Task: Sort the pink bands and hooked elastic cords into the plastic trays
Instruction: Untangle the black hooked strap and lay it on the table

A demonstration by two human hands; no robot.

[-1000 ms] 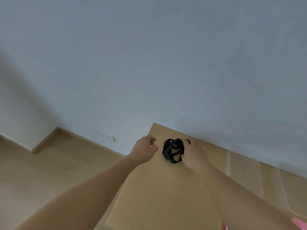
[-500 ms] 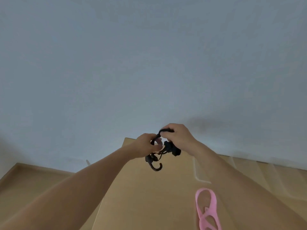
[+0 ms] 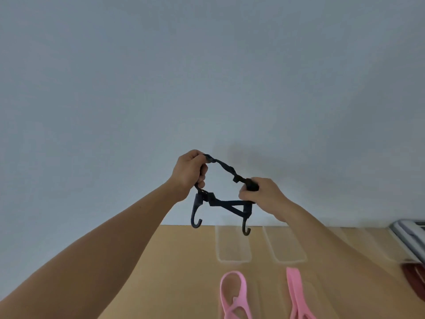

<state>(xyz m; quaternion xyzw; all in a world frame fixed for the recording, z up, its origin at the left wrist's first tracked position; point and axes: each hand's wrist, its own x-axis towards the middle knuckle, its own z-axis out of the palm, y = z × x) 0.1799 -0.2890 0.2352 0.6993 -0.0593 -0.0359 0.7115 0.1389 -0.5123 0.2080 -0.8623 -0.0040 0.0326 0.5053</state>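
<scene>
Head view: both hands are raised in front of the wall (image 3: 207, 77) and hold one black hooked elastic cord (image 3: 226, 168) stretched between them, above the far part of the table (image 3: 184, 261). The left hand (image 3: 189, 173) has its grip closed on the cord's upper end, fingers curled round the strap. Lower and to the right, the right hand (image 3: 268, 196) has its grip closed on a bunched part of the cord. Two hooks hang from the cord in the air, one below each hand.

Two clear plastic trays lie side by side at the far edge of the tan table: the left tray (image 3: 233, 261) and the right tray (image 3: 291, 260). Nearer, the left pink band (image 3: 244, 292) and the right pink band (image 3: 295, 293) lie on the table, apart from each other. The wall is a plain, pale grey-blue. At the far right, a grey metal frame (image 3: 409, 233) and a dark red thing (image 3: 414, 279) are cut off by the edge.
</scene>
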